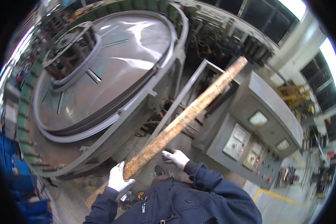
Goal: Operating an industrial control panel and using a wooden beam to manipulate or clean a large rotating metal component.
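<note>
A long brown-gold pole (183, 120), with a mottled, banded surface, slants from the lower left to the upper right in front of me. My left hand (119, 178), in a white glove, grips the pole near its lower end, thumb on the near side and fingers over the far side. Below that hand, the end of the pole is partly covered by my left sleeve. My right hand (177, 158), gloved in white with dark fingertips, is just to the right of the pole. Its fingers are apart and nothing is in them.
Left of the pole stands a large round machine table (112, 86) with a raised metal rim and green outer wall. A grey control cabinet (250, 138) with gauges and buttons is at the right. Beneath the pole runs a metal frame bar (179, 99). Yellow lines (278, 196) mark the floor.
</note>
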The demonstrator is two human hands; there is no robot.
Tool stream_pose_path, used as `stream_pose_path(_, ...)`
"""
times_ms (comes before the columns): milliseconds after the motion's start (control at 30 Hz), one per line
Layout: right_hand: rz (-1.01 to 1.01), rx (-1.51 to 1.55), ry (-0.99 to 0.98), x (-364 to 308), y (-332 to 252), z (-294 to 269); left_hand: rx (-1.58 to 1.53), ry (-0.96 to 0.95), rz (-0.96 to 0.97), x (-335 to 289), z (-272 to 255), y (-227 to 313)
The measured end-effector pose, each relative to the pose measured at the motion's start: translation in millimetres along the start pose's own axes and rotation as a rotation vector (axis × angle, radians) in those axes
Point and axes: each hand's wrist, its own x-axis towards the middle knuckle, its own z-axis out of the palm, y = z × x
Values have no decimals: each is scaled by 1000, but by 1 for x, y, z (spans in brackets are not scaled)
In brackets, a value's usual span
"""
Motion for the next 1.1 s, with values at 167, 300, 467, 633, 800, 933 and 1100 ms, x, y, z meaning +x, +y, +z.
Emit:
stream_pose_path(167,-194,212,318,-78,10,-85,38,220,269,50,8,43)
stream_pose_path(300,-394,32,820,-163,26,-147,-13,298,584,89,8,91)
stream_pose_path(467,-582,69,1233,-232,73,-243,-10,262,790,114,12,158)
stream_pose_path(633,-339,-691,1826,-276,69,-316,39,199,865,133,42,256)
stream_pose_path(800,-316,-748,1713,-293,64,-365,122,-17,855,176,96,361)
stream_pose_path(933,-224,-793,1578,-296,45,-380,52,-20,870,196,169,418)
stream_pose_path(1100,-224,-852,1510,-292,54,-405,100,-94,808,200,209,472)
